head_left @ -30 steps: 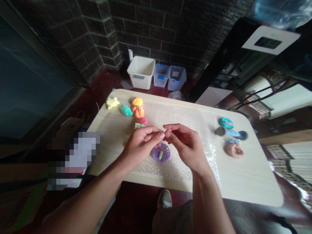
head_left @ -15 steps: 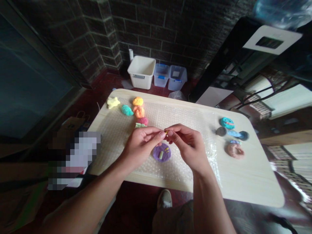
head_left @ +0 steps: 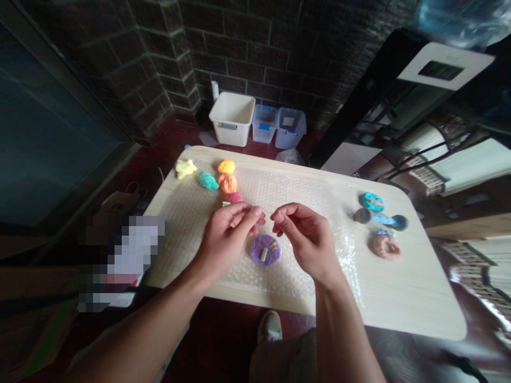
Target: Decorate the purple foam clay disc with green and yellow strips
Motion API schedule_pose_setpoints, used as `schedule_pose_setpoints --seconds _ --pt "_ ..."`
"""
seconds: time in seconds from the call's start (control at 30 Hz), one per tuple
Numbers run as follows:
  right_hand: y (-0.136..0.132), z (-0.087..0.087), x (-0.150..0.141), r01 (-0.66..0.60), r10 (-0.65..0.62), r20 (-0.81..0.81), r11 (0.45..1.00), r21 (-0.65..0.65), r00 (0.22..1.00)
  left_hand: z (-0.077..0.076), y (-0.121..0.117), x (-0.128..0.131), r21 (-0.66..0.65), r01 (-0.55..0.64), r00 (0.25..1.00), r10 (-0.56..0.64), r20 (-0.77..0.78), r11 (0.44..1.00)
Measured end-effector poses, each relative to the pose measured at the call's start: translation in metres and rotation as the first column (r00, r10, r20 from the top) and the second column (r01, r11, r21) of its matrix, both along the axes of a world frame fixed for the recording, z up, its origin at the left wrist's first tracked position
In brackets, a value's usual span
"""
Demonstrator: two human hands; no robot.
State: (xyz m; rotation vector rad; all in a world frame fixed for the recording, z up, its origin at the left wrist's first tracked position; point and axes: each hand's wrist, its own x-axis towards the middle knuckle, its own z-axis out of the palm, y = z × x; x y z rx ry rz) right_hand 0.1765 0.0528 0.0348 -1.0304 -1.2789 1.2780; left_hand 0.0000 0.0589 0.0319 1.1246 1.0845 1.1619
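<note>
Above the table, my right hand (head_left: 305, 234) pinches a tiny piece of yellow modelling clay (head_left: 279, 213) between thumb and forefinger. A short gap away, my left hand (head_left: 229, 231) has its thumb pressed to the forefinger; whatever sits in that pinch, if anything, is too small to make out. Below the gap lies a flat purple clay disc (head_left: 272, 257), with a pale green strip (head_left: 264, 254) and small yellow strips (head_left: 273, 246) on it. Beyond my left hand is a pink clay lump (head_left: 234, 197), and a pale green piece there is partly hidden by the hand.
Bubble wrap (head_left: 295, 186) covers much of the table (head_left: 423, 298). Yellow, teal and orange clay shapes (head_left: 228, 183) sit at the far left. A teal clay disc (head_left: 372, 201), a blue-grey dumbbell shape (head_left: 381, 217) and a brownish ring (head_left: 385, 248) lie right. Bins (head_left: 233, 130) stand beyond.
My hands, fingertips together before around a bit of yellow clay, have parted slightly. The left moved a little left; the yellow bit shows at my right fingertips.
</note>
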Motion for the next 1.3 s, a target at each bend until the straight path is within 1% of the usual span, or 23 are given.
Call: schedule_pose_setpoints --seconds 0.07,0.17,0.33,0.47,0.6,0.73,0.8,0.87,0.97,1.03,1.17,1.3 --pt "-0.0007 0.0005 -0.0013 -0.006 0.006 -0.010 1.000 -0.014 1.000 0.0001 -0.0001 -0.0006 -0.002 -0.032 0.999 0.032 0.000 0.999" --pt "-0.0011 0.0013 -0.0027 -0.017 0.017 -0.008 1.000 -0.009 1.000 0.0010 -0.0005 -0.0009 -0.004 -0.033 0.999 0.033 0.008 0.999" --pt "-0.0015 0.0029 -0.0020 -0.037 0.035 0.032 0.998 0.048 0.999 0.0031 -0.0007 -0.0004 -0.003 -0.035 0.999 0.035 0.025 0.999" --pt "-0.0024 0.0044 -0.0019 -0.038 0.034 0.062 0.997 0.063 0.997 0.0047 -0.0015 -0.0003 -0.008 -0.034 0.998 0.035 0.044 0.999" --pt "-0.0021 0.0049 -0.0024 -0.032 0.029 0.036 0.995 0.090 0.999 0.0051 -0.0021 -0.0011 -0.025 -0.034 0.999 0.035 0.040 0.999" --pt "-0.0005 0.0036 -0.0033 -0.019 0.018 0.016 0.997 0.073 1.000 0.0039 -0.0018 -0.0028 -0.030 -0.033 0.999 0.034 0.033 0.999" --pt "0.0005 0.0019 -0.0039 0.001 -0.001 0.007 0.996 0.088 1.000 0.0031 -0.0018 -0.0034 -0.041 -0.007 0.999 0.009 0.044 0.999" --pt "0.0012 0.0000 -0.0040 0.028 -0.027 -0.012 0.994 0.110 1.000 0.0024 -0.0020 -0.0035 -0.056 0.056 0.996 -0.052 0.079 0.997" --pt "0.0013 -0.0012 -0.0032 0.062 -0.059 -0.028 0.991 0.119 0.998 0.0015 -0.0029 -0.0028 -0.075 0.157 0.976 -0.143 0.167 0.985" --pt "0.0004 -0.0002 -0.0022 0.063 -0.062 -0.013 0.989 0.136 0.998 0.0010 -0.0033 -0.0020 -0.089 0.190 0.961 -0.167 0.221 0.978" --pt "-0.0020 0.0032 -0.0003 0.058 -0.066 0.043 0.983 0.174 0.997 0.0017 -0.0028 0.0005 -0.114 0.218 0.953 -0.186 0.238 0.969" --pt "-0.0021 0.0045 -0.0002 0.075 -0.091 0.072 0.975 0.210 0.993 0.0039 -0.0024 0.0029 -0.096 0.179 0.967 -0.157 0.200 0.979"
